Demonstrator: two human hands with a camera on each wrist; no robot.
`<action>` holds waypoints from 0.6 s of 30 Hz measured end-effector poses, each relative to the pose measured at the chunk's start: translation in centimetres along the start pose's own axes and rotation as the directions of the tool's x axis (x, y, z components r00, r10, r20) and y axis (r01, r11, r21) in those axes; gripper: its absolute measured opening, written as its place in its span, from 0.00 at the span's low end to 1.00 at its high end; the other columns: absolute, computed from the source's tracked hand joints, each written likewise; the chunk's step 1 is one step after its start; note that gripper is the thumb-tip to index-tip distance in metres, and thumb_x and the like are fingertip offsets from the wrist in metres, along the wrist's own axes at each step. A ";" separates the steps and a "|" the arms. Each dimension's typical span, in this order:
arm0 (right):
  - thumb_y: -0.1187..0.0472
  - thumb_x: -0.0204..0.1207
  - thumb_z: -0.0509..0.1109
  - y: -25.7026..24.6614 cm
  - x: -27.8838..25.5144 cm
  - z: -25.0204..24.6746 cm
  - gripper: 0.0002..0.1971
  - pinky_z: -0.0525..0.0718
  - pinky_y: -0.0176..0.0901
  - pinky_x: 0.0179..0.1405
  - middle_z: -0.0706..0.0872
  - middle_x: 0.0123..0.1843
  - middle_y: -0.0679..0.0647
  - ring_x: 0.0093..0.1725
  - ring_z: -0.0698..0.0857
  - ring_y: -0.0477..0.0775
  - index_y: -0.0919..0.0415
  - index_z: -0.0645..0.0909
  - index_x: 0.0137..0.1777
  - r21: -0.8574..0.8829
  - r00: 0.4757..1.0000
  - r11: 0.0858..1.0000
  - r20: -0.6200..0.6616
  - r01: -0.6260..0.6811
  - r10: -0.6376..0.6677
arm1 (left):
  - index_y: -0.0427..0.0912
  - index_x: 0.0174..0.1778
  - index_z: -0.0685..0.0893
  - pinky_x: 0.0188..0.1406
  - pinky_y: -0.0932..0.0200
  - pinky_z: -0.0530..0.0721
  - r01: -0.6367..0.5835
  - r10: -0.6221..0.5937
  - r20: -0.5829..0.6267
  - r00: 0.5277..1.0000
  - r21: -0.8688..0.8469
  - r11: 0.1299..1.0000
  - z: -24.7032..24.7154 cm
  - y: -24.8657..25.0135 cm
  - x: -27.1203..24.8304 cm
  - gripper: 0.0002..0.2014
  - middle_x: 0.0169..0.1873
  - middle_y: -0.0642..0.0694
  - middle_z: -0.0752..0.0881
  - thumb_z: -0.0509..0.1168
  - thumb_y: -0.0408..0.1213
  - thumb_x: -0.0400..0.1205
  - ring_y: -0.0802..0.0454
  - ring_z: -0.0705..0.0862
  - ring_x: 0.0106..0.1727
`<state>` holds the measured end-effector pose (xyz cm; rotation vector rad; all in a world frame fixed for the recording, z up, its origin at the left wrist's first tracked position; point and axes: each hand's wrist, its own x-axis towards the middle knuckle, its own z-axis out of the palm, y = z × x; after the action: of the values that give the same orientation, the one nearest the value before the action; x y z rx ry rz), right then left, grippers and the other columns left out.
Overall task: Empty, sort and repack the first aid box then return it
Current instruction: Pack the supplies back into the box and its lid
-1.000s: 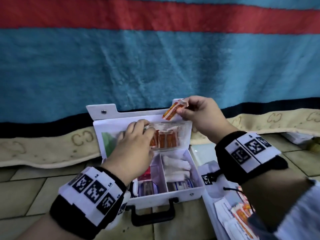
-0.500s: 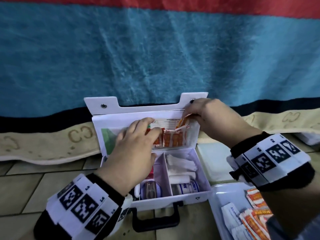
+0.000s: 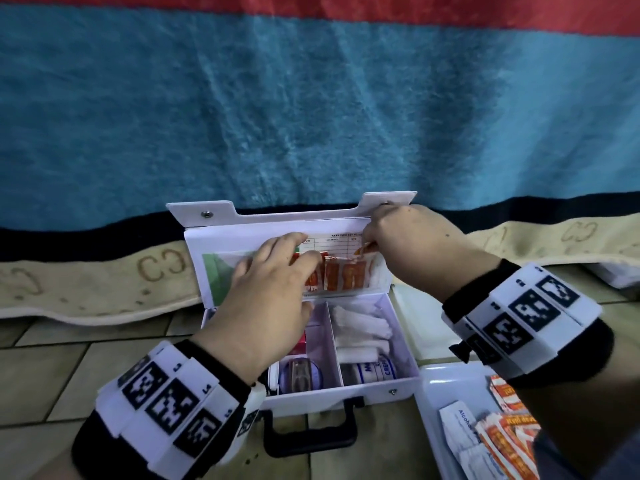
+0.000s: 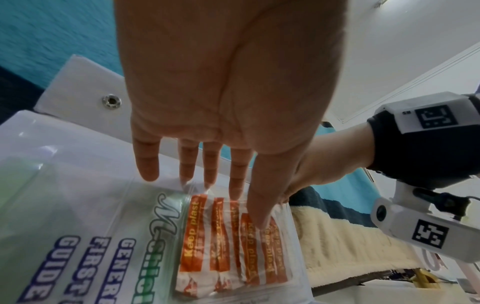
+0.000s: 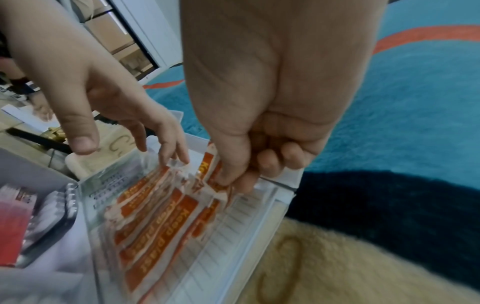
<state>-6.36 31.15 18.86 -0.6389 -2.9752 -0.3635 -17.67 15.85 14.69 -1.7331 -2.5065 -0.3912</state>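
The white first aid box (image 3: 346, 396) stands open on the tiled floor, its lid (image 3: 249, 233) leaning back against a blanket. A clear pocket inside the lid holds several orange plaster strips (image 3: 346, 275) (image 4: 221, 236) (image 5: 161, 216). My left hand (image 3: 273, 271) (image 4: 207, 181) lies on the pocket with straight fingers, its fingertips at the top edge. My right hand (image 3: 408, 244) (image 5: 241, 176) pinches one orange plaster (image 3: 363, 250) (image 5: 207, 162) at the pocket's right top corner, partly slid in.
The box compartments hold white gauze rolls (image 3: 360, 323), a bandage roll (image 3: 367, 372), a round tin (image 3: 299, 374) and a red packet (image 3: 299, 341). A white tray (image 3: 446, 379) at the right carries more plasters (image 3: 509, 441) and alcohol wipes (image 3: 457, 424). The blue blanket (image 3: 311, 116) hangs behind.
My right hand has come down from above the lid's edge with the plaster to the pocket's opening. The left hand has stayed on the pocket.
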 end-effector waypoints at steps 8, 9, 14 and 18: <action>0.63 0.79 0.57 -0.6 -0.1 -0.6 0.14 0.73 0.47 0.53 0.79 0.59 0.53 0.61 0.79 0.58 0.55 0.83 0.57 -0.014 1.000 1.000 -0.023 0.021 -0.021 | 0.58 0.76 0.63 0.78 0.46 0.57 0.000 0.000 -0.001 1.000 -0.005 1.000 0.2 -0.2 0.1 0.29 0.79 0.56 0.52 0.66 0.46 0.79 0.54 0.53 0.80; 0.63 0.78 0.59 -0.6 0.1 -0.8 0.14 0.73 0.45 0.50 0.82 0.57 0.52 0.58 0.81 0.57 0.53 0.85 0.55 -0.023 0.999 1.000 -0.048 0.021 -0.022 | 0.58 0.76 0.63 0.78 0.46 0.57 0.000 -0.001 -0.003 1.000 -0.006 1.000 0.1 -0.1 0.1 0.29 0.79 0.56 0.52 0.66 0.46 0.79 0.54 0.53 0.80; 0.64 0.76 0.62 -0.6 0.5 -0.8 0.15 0.72 0.45 0.56 0.86 0.55 0.49 0.58 0.82 0.56 0.48 0.85 0.56 -0.092 1.000 0.996 -0.015 0.001 -0.002 | 0.58 0.76 0.64 0.77 0.47 0.58 -0.004 0.004 -0.009 1.000 -0.013 1.000 0.1 -0.2 0.1 0.29 0.79 0.56 0.53 0.66 0.46 0.79 0.54 0.54 0.80; 0.67 0.77 0.56 -0.9 0.2 -0.3 0.18 0.69 0.46 0.61 0.78 0.62 0.51 0.68 0.72 0.55 0.53 0.80 0.61 -0.093 0.997 0.995 0.063 0.040 -0.035 | 0.58 0.76 0.63 0.78 0.47 0.58 -0.003 0.003 -0.004 1.000 -0.016 1.000 0.0 -0.2 0.1 0.30 0.79 0.56 0.53 0.66 0.46 0.79 0.54 0.54 0.80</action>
<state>-6.92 30.32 18.97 -0.6146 -3.0472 -0.4988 -17.91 15.89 14.67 -1.7397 -2.5049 -0.4147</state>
